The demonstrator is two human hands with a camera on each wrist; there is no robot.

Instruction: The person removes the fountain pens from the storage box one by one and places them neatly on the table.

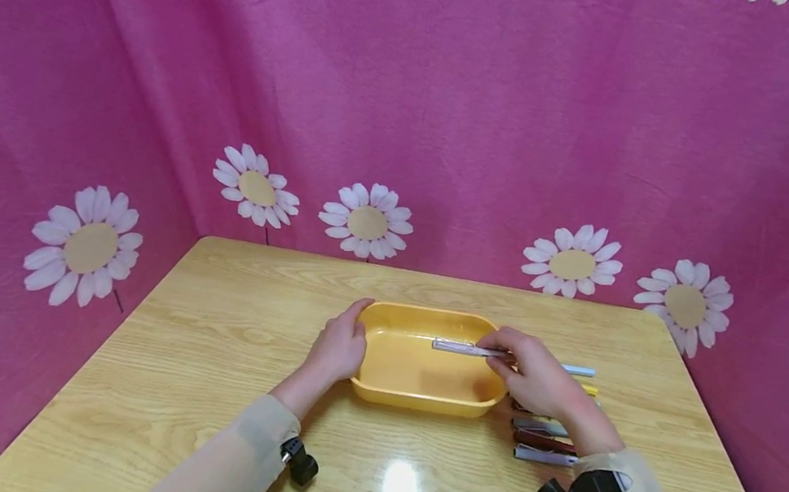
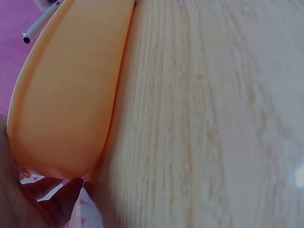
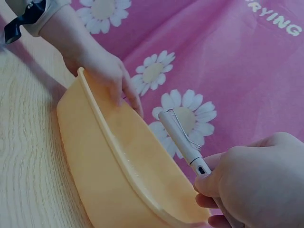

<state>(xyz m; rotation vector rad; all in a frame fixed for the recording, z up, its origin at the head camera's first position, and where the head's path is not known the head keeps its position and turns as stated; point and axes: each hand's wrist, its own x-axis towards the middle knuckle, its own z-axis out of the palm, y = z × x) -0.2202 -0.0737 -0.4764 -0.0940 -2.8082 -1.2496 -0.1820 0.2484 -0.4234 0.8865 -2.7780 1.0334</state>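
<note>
A yellow plastic basin (image 1: 419, 403) with rounded corners sits on the table, its inside floor bare in the head view. My left hand (image 1: 340, 344) grips the basin's left end, fingers at the rim and against the outer wall. Between thumb and fingers my right hand (image 1: 542, 379) pinches a pale silver pen (image 1: 454, 346) by one end. That pen is over the basin's right part, its clip end pointing left. In the right wrist view the wire clip and cap of the pen (image 3: 181, 137) show plainly, while its lower part is hidden in the hand.
Several pens (image 1: 546, 457) lie side by side on the wooden table (image 1: 216, 372) right of the basin, partly under my right forearm. A light blue one (image 1: 579, 370) is farthest back. A pink curtain (image 1: 454, 122) with daisies stands behind the table.
</note>
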